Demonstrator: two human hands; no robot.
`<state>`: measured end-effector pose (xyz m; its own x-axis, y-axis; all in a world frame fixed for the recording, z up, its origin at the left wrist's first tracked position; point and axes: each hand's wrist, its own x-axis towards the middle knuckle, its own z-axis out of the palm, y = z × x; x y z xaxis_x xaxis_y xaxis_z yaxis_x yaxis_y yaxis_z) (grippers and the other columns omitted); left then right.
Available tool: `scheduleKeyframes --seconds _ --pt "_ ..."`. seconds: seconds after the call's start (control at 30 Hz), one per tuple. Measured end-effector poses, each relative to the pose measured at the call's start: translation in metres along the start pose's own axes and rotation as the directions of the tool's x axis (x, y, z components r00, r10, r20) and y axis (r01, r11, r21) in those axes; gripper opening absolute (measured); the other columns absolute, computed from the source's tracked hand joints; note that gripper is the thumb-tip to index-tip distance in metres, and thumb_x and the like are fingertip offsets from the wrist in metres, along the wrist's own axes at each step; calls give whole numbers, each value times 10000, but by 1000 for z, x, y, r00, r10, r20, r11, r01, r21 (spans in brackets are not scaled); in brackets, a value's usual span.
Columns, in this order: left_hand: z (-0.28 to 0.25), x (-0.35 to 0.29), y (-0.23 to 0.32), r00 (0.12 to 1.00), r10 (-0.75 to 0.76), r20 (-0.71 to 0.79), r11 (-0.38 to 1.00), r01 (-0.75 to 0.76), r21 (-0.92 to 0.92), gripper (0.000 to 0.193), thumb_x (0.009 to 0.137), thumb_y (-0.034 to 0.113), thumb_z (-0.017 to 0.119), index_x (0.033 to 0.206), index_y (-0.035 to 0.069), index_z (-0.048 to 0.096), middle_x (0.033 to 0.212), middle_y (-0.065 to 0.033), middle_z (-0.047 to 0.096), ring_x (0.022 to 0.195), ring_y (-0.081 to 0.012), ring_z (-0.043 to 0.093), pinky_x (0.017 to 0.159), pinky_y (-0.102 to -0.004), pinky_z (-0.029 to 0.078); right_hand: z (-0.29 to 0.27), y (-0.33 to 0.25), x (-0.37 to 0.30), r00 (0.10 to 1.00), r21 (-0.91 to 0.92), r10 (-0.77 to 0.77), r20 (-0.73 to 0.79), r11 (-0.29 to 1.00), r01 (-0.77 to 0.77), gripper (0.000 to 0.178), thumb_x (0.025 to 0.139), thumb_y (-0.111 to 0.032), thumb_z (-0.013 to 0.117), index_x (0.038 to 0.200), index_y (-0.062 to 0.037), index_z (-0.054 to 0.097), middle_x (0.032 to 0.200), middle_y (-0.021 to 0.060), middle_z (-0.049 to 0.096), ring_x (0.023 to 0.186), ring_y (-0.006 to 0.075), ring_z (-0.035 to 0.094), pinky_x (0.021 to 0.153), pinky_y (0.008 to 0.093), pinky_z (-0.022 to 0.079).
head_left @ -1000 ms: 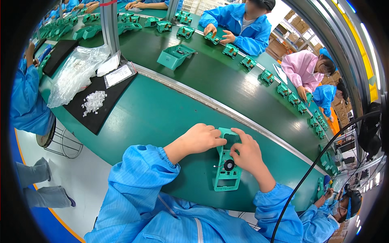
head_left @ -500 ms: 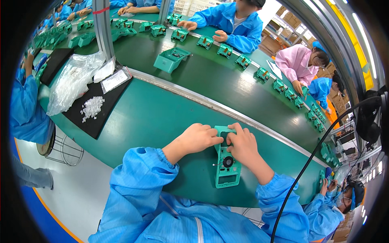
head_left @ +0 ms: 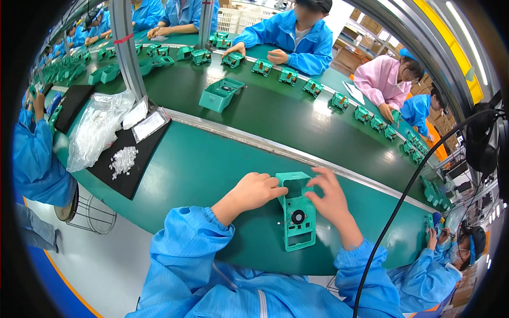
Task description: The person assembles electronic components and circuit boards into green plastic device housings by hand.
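Note:
On the green table in front of me lies a green plastic housing with a round black part in its middle, a deep box-like recess at its far end and a rectangular opening at its near end. My left hand is closed on the left rim of the recess, fingertips at its edge. To the right of the recess is my right hand, its thumb and fingers apart and slightly blurred. Nothing shows between those fingers.
A black mat at the left holds small clear pieces, a plastic bag and a labelled packet. Beyond the metal rail, another green housing and a row of green assemblies sit on the belt. A black cable hangs at right.
My right hand has lifted from inside the housing's recess and moved right, its fingers opening. My left hand stays at the rim. The whole view has shifted slightly.

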<state>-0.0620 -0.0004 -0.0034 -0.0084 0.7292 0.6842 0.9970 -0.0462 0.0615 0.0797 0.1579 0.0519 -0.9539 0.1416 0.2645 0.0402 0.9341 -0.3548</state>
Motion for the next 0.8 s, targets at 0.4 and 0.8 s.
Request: scheduleKeyframes --seconds 0.4,0.8 --pt "-2 -5 0 988 -155 23 982 156 -110 410 641 64 585 1020 222 578 559 4 458 475 -147 461 437 -264 390 0 4 45 959 37 -92 269 996 85 390 686 -126 570 1070 -115 503 1083 112 498 979 277 486 822 367 399" --pt "-12 -25 -23 473 -721 506 -414 292 -862 223 867 174 423 1031 35 481 527 66 236 404 -31 195 361 -190 175 -52 100 -114 802 447 584 127 688 -572 514 637 -235 673 1094 -69 507 884 88 548 771 175 534 649 287 440"
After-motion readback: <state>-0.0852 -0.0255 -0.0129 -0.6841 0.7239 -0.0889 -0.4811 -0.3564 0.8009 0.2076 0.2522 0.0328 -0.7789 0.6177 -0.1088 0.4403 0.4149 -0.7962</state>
